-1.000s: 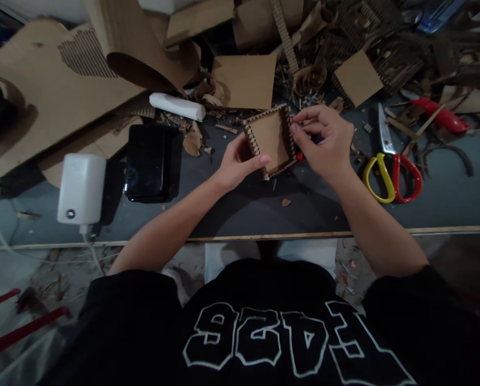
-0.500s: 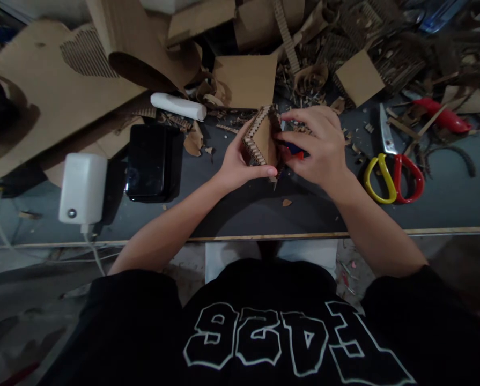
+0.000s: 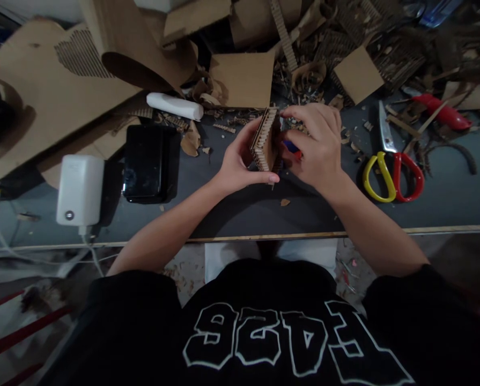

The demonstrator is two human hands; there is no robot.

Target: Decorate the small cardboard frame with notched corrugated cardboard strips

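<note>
My left hand (image 3: 240, 161) is closed around a small cardboard piece (image 3: 266, 139) with corrugated strips along its edges. The piece is tilted on its side above the dark table, my thumb along its lower edge. Just right of it, my right hand (image 3: 316, 142) has its fingers curled over a small blue-and-red object (image 3: 293, 147), mostly hidden by the fingers. The fingertips are at the far face of the cardboard piece; whether they touch it I cannot tell.
Scissors (image 3: 392, 174) with yellow and red handles lie at right, near a red-handled tool (image 3: 444, 111). A white stick-like object (image 3: 175, 106), a black box-like object (image 3: 144, 163) and a white charger (image 3: 80, 190) lie left. Cardboard squares (image 3: 243, 79) and scraps fill the back.
The cardboard piece has turned in my left hand, so its inner face shows more narrowly. Both hands stay close together in nearly the same place. The view has shifted slightly.
</note>
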